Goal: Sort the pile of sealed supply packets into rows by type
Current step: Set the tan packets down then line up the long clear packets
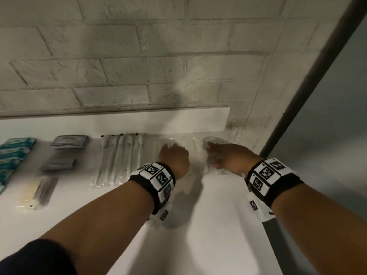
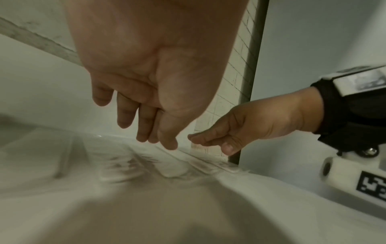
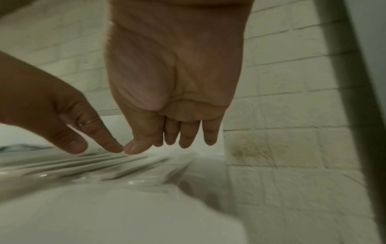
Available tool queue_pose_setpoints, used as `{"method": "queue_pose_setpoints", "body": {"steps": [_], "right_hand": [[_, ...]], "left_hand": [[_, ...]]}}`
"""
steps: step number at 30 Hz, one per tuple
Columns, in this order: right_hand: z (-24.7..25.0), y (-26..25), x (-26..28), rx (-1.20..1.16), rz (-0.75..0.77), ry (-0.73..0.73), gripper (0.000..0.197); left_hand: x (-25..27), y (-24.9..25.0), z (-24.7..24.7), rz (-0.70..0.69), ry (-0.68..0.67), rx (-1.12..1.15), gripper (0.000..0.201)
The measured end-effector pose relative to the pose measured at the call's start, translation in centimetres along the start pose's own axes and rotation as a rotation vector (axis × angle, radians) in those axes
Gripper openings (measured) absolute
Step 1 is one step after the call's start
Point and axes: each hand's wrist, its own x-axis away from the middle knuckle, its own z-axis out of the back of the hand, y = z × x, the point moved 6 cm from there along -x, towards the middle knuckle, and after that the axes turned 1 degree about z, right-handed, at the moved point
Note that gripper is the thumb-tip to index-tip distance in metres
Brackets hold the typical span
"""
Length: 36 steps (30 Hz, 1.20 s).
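Observation:
Both hands hang palm down over the flat clear packets [image 1: 198, 155] at the back right of the white table [image 1: 198, 225]. My left hand [image 1: 174, 155] has relaxed, nearly straight fingers [image 2: 144, 130] just above the clear plastic [image 2: 173, 170] and holds nothing. My right hand [image 1: 222, 155] is beside it, fingers [image 3: 188, 137] pointing down over the same packets [image 3: 104, 171], also holding nothing. In the right wrist view the left forefinger [image 3: 104, 140] meets the right thumb tip. Whether any fingertip touches the plastic is unclear.
Sorted rows lie to the left: long swab packets [image 1: 119, 157], grey packets [image 1: 69, 141], a beige packet [image 1: 35, 193] and teal packets [image 1: 15, 155]. A brick wall [image 1: 178, 66] backs the table. A dark post [image 1: 307, 86] stands past the table's right edge.

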Motion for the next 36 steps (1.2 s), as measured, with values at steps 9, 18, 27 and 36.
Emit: {"method": "queue_pose_setpoints", "body": {"steps": [9, 18, 27, 36], "right_hand": [[-1.8, -2.7, -1.2, 0.139, 0.029, -0.052, 0.06], [-0.9, -3.5, -0.2, 0.109, 0.074, 0.046, 0.057], [-2.2, -6.7, -1.1, 0.149, 0.1, 0.006, 0.052], [-2.2, -7.5, -1.3, 0.116, 0.127, 0.012, 0.059]], "left_hand": [[0.4, -0.1, -1.0, -0.044, -0.027, -0.04, 0.047], [1.1, -1.4, -1.0, -0.002, 0.041, -0.021, 0.05], [2.1, -3.1, -1.8, 0.035, -0.125, -0.038, 0.058], [3.1, -4.7, -1.6, 0.14, -0.058, -0.012, 0.062]]}}
